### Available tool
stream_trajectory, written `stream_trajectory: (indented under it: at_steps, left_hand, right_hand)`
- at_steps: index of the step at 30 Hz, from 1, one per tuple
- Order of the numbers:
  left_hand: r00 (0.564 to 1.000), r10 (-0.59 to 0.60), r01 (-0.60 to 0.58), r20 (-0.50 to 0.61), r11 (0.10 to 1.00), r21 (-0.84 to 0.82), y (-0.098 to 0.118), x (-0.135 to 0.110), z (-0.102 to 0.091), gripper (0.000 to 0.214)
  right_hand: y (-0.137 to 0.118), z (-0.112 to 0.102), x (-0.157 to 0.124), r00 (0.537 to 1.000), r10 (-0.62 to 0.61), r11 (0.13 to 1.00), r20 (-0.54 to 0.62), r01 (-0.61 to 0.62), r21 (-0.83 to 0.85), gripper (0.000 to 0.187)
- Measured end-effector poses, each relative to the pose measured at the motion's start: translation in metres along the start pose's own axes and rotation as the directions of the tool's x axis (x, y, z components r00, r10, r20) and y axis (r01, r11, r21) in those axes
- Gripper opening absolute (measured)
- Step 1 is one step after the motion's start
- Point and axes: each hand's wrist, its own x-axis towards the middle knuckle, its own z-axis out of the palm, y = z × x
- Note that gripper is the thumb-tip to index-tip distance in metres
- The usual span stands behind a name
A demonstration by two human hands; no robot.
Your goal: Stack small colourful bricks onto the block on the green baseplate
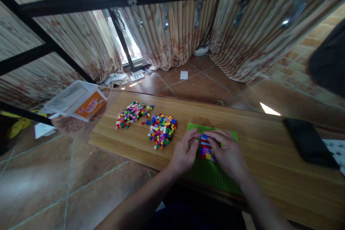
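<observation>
A green studded baseplate (212,178) lies on the wooden table, partly covered by my hands. On it sits a small patch of toy bricks (206,150) in rows of red, blue, purple and yellow. My right hand (228,151) reaches over the patch's right side, its fingertips pressed together at a blue brick (204,137) on the far edge. My left hand (185,153) is curled along the left side, fingertips close to the same far edge. Whatever the left fingers may hold is too small to make out.
Two piles of loose bricks, a nearer one (162,129) and a farther one (131,114), lie left of the baseplate. A clear plastic box (78,99) with an orange label stands at the table's left end. A black flat object (309,143) rests on the right.
</observation>
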Motion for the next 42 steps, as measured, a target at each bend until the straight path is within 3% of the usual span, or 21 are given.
stream_trajectory:
  at_steps: [14,22,30,35,42]
  left_hand:
    - [1.000,0.014,-0.014,0.000,0.991,0.133,0.006,-0.005,0.003,0.041]
    - [0.995,0.082,-0.094,0.049,0.938,0.334,0.015,-0.004,0.001,0.039]
    - [0.989,0.138,-0.151,0.061,0.897,0.416,0.017,-0.005,0.002,0.040]
    - [0.964,0.235,-0.266,0.125,0.825,0.499,0.013,-0.003,0.001,0.040]
    - [0.907,0.347,-0.417,0.239,0.648,0.638,0.008,-0.004,0.000,0.041]
  right_hand:
    - [-0.002,-0.001,-0.002,1.000,0.009,1.000,0.014,-0.009,0.007,0.028]
    - [-0.001,-0.004,0.001,0.999,0.023,0.999,0.048,-0.025,0.038,0.026]
    - [-0.001,-0.006,0.004,0.997,0.003,1.000,0.081,-0.005,0.025,0.028]
    - [0.000,-0.005,0.005,0.996,-0.039,0.999,0.084,0.039,0.001,0.028]
    - [0.003,-0.002,-0.001,0.994,-0.105,0.994,0.025,0.106,-0.022,0.028]
